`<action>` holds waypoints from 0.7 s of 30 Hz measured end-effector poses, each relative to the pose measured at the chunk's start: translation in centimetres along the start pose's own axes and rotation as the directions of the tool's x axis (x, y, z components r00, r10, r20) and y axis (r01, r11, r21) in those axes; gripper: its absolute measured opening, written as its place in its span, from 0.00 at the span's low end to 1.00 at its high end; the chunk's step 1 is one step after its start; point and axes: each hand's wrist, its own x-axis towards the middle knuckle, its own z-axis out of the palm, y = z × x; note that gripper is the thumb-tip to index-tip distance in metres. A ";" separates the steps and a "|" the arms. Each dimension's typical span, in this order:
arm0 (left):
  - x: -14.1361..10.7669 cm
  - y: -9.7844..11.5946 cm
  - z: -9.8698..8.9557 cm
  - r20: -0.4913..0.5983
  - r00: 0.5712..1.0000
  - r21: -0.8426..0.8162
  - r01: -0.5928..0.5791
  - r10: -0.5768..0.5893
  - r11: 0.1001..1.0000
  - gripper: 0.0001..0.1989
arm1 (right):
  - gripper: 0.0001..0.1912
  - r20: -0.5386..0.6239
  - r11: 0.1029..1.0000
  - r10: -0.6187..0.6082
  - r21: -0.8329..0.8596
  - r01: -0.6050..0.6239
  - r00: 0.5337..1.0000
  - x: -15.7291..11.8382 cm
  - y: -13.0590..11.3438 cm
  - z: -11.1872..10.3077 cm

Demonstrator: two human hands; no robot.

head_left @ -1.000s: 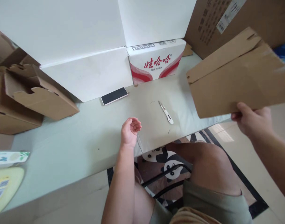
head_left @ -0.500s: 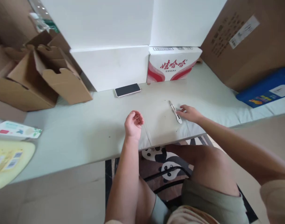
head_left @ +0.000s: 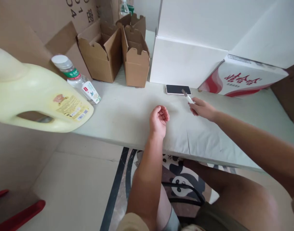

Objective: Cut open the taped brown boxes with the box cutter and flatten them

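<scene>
My right hand (head_left: 202,108) is closed around a white utility knife (head_left: 188,98). The knife is lifted off the bench, and its grey tip points up and left, overlapping the view of the phone (head_left: 174,89). That phone lies flat with its dark screen up, in front of a white box. My left hand (head_left: 159,118) rests palm up near the middle of the bench, thumb and fingers loosely curled with nothing in them.
A pale cloth covers the bench (head_left: 127,112). Open cardboard boxes (head_left: 137,69), a clear bottle (head_left: 72,72) and a big yellow jug (head_left: 46,93) stand at left. Behind are a white box (head_left: 185,61) and a red-and-white carton (head_left: 243,78). Red bars (head_left: 24,215) show at lower left.
My right hand has picked up the utility knife from the bench and raised it. The view has swung left, bringing the jug and bottle further in. My left hand keeps its pose.
</scene>
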 end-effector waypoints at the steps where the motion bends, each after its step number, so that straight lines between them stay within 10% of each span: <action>1: 0.0 0.4 -0.2 -0.011 1.000 -0.013 -0.003 0.003 1.000 0.10 | 0.07 -0.032 0.997 -0.074 -0.004 0.074 0.997 1.0 -2.0 0.6; 6: 0.4 1.8 -0.7 -0.009 1.000 -0.112 -0.015 0.014 0.994 0.10 | 0.04 -0.118 0.940 -0.281 0.167 0.298 0.953 5.5 -12.7 2.8; 12: 1.6 1.9 -0.3 -0.045 0.999 -0.147 0.007 -0.013 0.989 0.11 | 0.30 -0.076 0.843 -0.437 0.313 0.437 0.896 10.3 -21.9 3.2; 17: 2.1 0.8 0.1 -0.062 0.998 -0.101 -0.002 -0.005 0.995 0.12 | 0.26 -0.016 0.954 -0.298 0.038 0.298 0.954 11.2 -23.6 2.1; 21: 2.0 -0.1 -0.2 -0.196 0.918 0.236 -0.296 0.344 0.925 0.15 | 0.16 -0.113 0.933 -0.315 0.144 0.329 0.942 8.5 -20.7 1.3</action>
